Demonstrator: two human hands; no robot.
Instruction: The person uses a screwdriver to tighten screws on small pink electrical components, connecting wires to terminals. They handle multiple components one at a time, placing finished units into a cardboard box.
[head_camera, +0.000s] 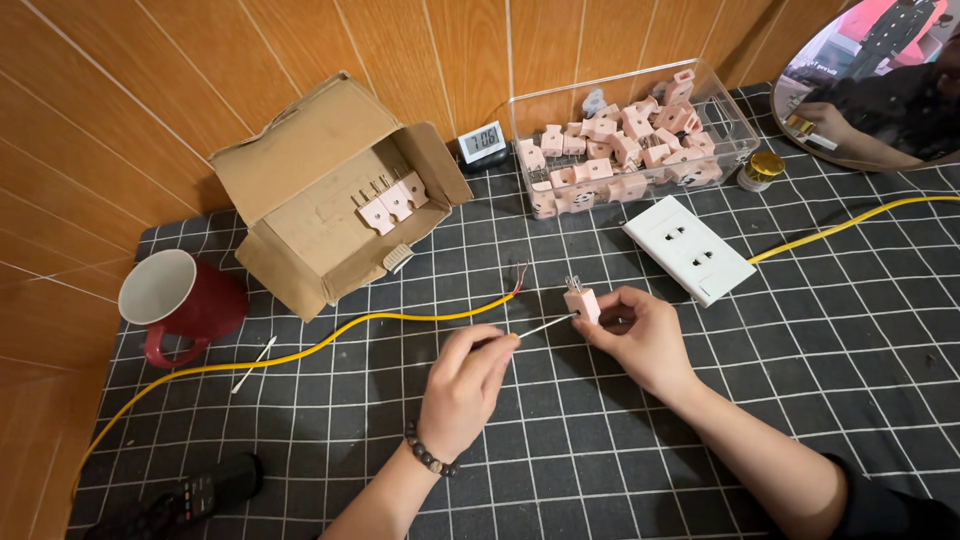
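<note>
Right hand pinches a pink plug, prongs up; left hand grips a thin white stick, tip touching the plug, above the checked desk.

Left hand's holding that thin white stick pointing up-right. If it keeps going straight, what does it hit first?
Likely the pink plug held in the right hand; the left hand aims its stick at the plug's side, tip about touching.

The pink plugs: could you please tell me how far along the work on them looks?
Three small pink plastic plugs already lie in the open cardboard box. In hand: the right hand holds one pink plug while the left hand puts a thin white stick to it. Many more fill the clear plastic bin.
</note>
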